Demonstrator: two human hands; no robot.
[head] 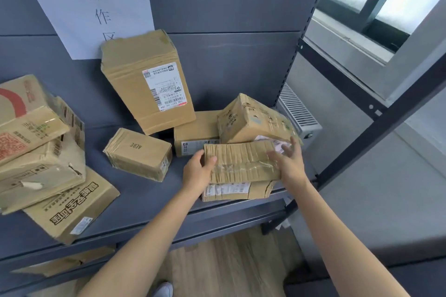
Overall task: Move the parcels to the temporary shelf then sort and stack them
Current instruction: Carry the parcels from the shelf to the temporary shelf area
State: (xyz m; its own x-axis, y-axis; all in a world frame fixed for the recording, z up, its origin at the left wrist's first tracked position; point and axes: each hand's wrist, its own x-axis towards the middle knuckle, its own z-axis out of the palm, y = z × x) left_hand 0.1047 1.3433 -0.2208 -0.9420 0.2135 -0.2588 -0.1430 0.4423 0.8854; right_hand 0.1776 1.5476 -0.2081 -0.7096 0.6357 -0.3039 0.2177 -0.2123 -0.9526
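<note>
A taped cardboard parcel (pixel 241 161) lies on top of a flatter labelled parcel (pixel 231 191) at the right front of the grey shelf (pixel 144 198). My left hand (pixel 196 172) grips its left end, thumb on top. My right hand (pixel 287 164) is at its right end, fingers spread and blurred, touching or just off it. Behind it a crumpled parcel (pixel 251 120) leans on another box (pixel 196 134). A tall labelled parcel (pixel 149 82) leans against the back panel. A small box marked AEBE (pixel 138 154) lies mid-shelf.
Several larger boxes (pixel 41 147) are piled loosely at the shelf's left end. A paper sign (pixel 89 0) hangs on the back panel. A dark upright post (pixel 376 128) and a radiator (pixel 298 111) stand right of the shelf. Wooden floor lies below.
</note>
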